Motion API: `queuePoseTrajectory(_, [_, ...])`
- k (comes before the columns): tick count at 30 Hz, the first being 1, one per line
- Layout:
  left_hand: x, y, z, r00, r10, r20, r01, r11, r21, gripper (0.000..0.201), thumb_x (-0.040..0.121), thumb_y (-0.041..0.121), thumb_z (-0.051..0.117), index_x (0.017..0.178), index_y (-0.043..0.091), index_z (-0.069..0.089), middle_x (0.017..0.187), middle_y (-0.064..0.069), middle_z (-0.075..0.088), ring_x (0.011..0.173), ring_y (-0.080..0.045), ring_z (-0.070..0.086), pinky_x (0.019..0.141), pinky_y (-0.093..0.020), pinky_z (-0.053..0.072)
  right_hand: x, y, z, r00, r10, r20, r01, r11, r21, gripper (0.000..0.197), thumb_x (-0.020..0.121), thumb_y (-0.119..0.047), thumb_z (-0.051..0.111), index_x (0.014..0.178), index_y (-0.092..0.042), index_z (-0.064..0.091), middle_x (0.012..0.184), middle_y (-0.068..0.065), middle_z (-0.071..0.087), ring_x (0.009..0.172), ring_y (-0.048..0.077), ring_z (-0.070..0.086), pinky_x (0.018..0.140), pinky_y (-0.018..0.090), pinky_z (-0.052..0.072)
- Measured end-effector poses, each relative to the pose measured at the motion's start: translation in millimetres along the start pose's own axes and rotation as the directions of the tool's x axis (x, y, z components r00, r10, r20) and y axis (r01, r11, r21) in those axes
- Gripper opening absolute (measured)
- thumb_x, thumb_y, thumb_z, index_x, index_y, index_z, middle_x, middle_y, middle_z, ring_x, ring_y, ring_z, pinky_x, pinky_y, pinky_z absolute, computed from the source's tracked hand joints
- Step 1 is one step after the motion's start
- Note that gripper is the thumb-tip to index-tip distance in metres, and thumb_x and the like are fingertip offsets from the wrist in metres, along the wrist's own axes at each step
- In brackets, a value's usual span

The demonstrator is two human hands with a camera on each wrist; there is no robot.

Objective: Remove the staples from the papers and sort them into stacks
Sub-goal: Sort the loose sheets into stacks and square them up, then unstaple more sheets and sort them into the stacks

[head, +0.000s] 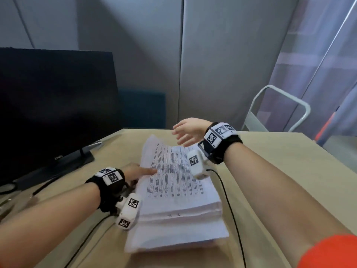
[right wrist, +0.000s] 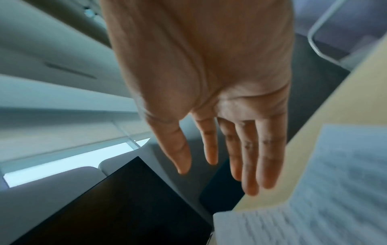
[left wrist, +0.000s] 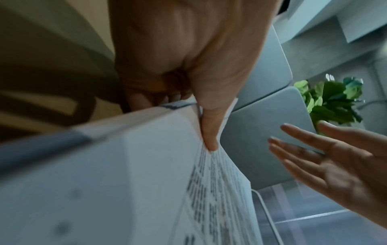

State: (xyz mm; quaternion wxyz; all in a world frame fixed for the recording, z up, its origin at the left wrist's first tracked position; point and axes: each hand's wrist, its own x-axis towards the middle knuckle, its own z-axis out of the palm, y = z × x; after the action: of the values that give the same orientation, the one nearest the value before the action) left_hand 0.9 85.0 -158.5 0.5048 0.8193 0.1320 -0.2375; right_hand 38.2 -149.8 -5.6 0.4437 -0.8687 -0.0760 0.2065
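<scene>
White paper stack (head: 173, 190) lies lengthwise, pointing away.

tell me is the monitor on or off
Off, as far as the views show: the monitor screen is uniformly black in the head view, and the right wrist view also shows it dark with no image.

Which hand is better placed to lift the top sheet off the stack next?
Left. The left hand already pinches the top sheet's left edge; the right hand hovers open above the far end, touching nothing.
</scene>
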Motion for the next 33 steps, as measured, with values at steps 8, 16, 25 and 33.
queuePoseTrajectory(8, [-36.3, 25.8, 11.7, 0.998, 0.041, 0.038, -0.039, 0.998, -0.046, 0.029, 0.084, 0.031, 0.074, 0.106, 0.015, 0.063, 0.102, -0.011, 0.073, 0.093, -0.031, 0.069, 0.079, -0.040, 0.055, 52.7, 4.9, 70.6, 0.987, -0.069, -0.146, 0.107, 0.955, 0.275, 0.058, 0.099, -0.036, 0.053, 0.149, -0.015, 0.035, 0.151, 0.006, 0.040, 0.140, 0.025, 0.035, 0.110, 0.037, 0.027])
queuePoseTrajectory(16, [-21.1, 9.0, 2.7, 0.976, 0.108, 0.188, -0.079, 0.985, -0.153, 0.052, 0.074, 0.040, 0.075, 0.114, 0.011, 0.060, 0.098, -0.009, 0.074, 0.081, -0.019, 0.073, 0.062, -0.029, 0.059, 80.3, 53.1, 96.0, 0.985, -0.118, -0.123, 0.126, 0.990, 0.059, 0.053, 0.086, -0.005, 0.065, 0.135, -0.013, 0.048, 0.126, 0.008, 0.062, 0.107, 0.022, 0.061, 0.090, 0.033, 0.050])
queuePoseTrajectory(25, [4.0, 9.6, -34.0, 0.907, 0.129, 0.401, -0.001, 0.953, -0.304, 0.064, 0.068, 0.051, 0.075, 0.110, 0.004, 0.062, 0.099, -0.021, 0.071, 0.082, -0.028, 0.073, 0.075, -0.037, 0.060, 85.7, 69.0, 92.7, 0.965, -0.195, -0.178, 0.229, 0.953, 0.198, 0.051, 0.083, 0.006, 0.067, 0.129, -0.008, 0.052, 0.105, 0.006, 0.066, 0.097, 0.023, 0.065, 0.092, 0.036, 0.052])
queuePoseTrajectory(33, [21.3, -2.6, -15.7, 0.807, 0.489, 0.332, -0.195, 0.751, -0.631, 0.093, 0.062, 0.024, 0.089, 0.141, 0.012, 0.041, 0.135, -0.027, 0.051, 0.117, -0.044, 0.054, 0.091, -0.057, 0.051, 85.0, 84.0, 92.8, 0.951, -0.205, -0.230, 0.292, 0.843, 0.453, 0.057, 0.082, 0.019, 0.057, 0.135, -0.001, 0.051, 0.114, 0.007, 0.065, 0.101, 0.019, 0.064, 0.090, 0.032, 0.055])
